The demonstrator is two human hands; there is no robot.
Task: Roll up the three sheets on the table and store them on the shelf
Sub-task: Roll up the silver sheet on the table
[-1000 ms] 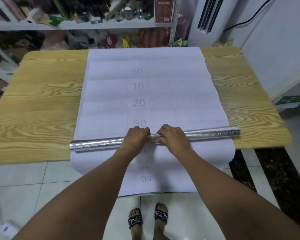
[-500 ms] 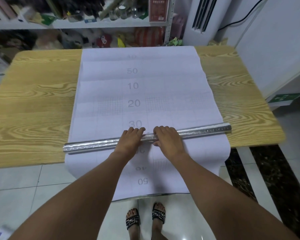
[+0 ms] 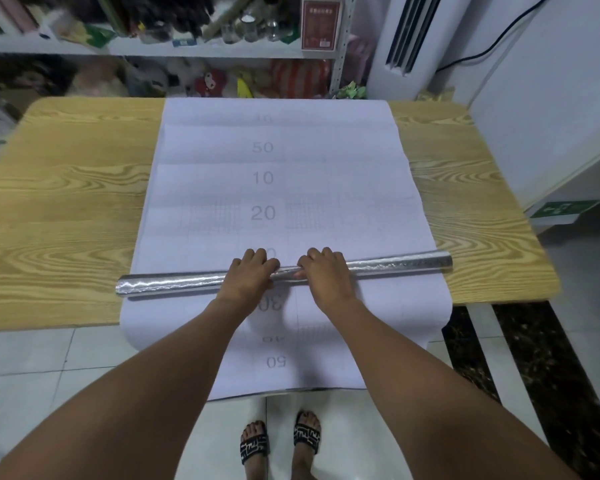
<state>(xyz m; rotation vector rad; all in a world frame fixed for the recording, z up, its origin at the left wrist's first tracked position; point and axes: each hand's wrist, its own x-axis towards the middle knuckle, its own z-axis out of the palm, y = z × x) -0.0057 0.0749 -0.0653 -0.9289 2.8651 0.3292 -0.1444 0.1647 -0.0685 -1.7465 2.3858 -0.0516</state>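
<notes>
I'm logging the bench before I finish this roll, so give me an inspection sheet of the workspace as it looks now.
Surface: wooden table, bare wood either side of the sheet.
Job's things: white numbered sheet lies flat, its near end hanging over the table edge; silver roll lies across it.
Clutter: glass jars and a plush toy on the shelf behind.
Hands: left hand and right hand side by side, fingers curled over the roll's middle.
Cables: black cable on the right wall.
Surroundings: standing air conditioner, tiled floor.
</notes>
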